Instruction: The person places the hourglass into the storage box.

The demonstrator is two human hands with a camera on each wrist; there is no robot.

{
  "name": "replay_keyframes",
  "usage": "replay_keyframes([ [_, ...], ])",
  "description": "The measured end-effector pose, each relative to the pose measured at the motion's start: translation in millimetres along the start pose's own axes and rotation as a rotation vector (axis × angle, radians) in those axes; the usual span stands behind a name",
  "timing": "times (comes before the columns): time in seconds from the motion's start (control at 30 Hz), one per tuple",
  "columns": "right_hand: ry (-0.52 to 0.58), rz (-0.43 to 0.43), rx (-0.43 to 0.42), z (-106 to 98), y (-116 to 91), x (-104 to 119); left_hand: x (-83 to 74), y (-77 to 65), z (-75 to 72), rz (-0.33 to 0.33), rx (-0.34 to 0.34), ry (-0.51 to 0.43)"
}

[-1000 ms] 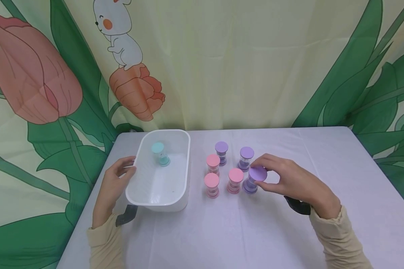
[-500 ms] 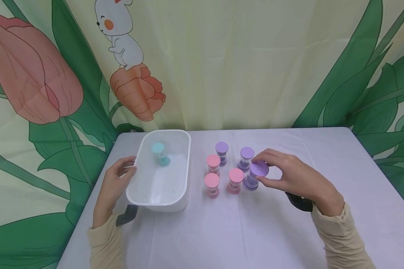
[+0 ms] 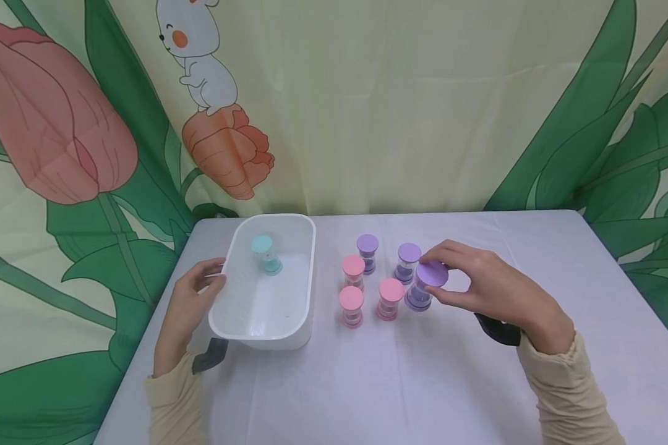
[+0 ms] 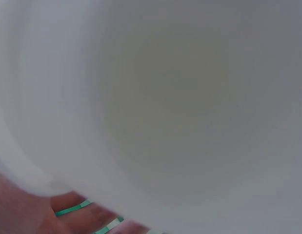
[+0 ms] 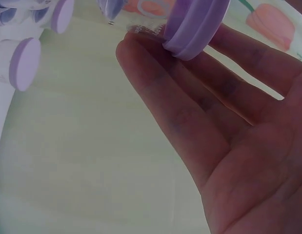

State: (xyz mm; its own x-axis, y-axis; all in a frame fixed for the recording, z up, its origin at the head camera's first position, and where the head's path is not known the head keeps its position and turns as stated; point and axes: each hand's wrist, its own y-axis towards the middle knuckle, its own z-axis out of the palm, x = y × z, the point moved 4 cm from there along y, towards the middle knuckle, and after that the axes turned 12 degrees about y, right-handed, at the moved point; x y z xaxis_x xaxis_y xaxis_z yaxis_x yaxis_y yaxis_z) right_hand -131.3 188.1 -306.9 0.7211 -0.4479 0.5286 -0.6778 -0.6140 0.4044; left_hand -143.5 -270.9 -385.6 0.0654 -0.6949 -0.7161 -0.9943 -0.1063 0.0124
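Note:
In the head view my right hand (image 3: 481,284) pinches the purple cap of a sand timer (image 3: 419,296) between thumb and fingers. The timer leans a little, its top toward the hand. In the right wrist view, fingers (image 5: 155,87) lie along the purple-capped timer (image 5: 199,29), which has clear walls with printing. My left hand (image 3: 192,303) rests its fingertips and thumb at the left rim of a white plastic tub (image 3: 256,321). The tub's wall (image 4: 58,97) fills most of the left wrist view, hiding part of the fingers. A turquoise sand timer (image 3: 266,254) stands inside the tub.
Two other purple sand timers stand behind the held one, one at the back (image 3: 367,250) and one beside it (image 3: 406,262). Three pink ones, including a front timer (image 3: 351,306), stand between these and the tub. A printed curtain (image 3: 395,111) hangs behind the white-covered table (image 3: 334,395).
My right hand has shifted slightly right and away from me, taking the purple sand timer along and slightly off its former spot. The left hand and tub stay put.

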Motion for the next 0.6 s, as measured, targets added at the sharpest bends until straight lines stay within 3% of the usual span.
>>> replay_keyframes([
  [0.6, -0.003, -0.087, -0.036, -10, 17, 8, -0.2, 0.8, -0.6, -0.016, -0.008, 0.011],
])
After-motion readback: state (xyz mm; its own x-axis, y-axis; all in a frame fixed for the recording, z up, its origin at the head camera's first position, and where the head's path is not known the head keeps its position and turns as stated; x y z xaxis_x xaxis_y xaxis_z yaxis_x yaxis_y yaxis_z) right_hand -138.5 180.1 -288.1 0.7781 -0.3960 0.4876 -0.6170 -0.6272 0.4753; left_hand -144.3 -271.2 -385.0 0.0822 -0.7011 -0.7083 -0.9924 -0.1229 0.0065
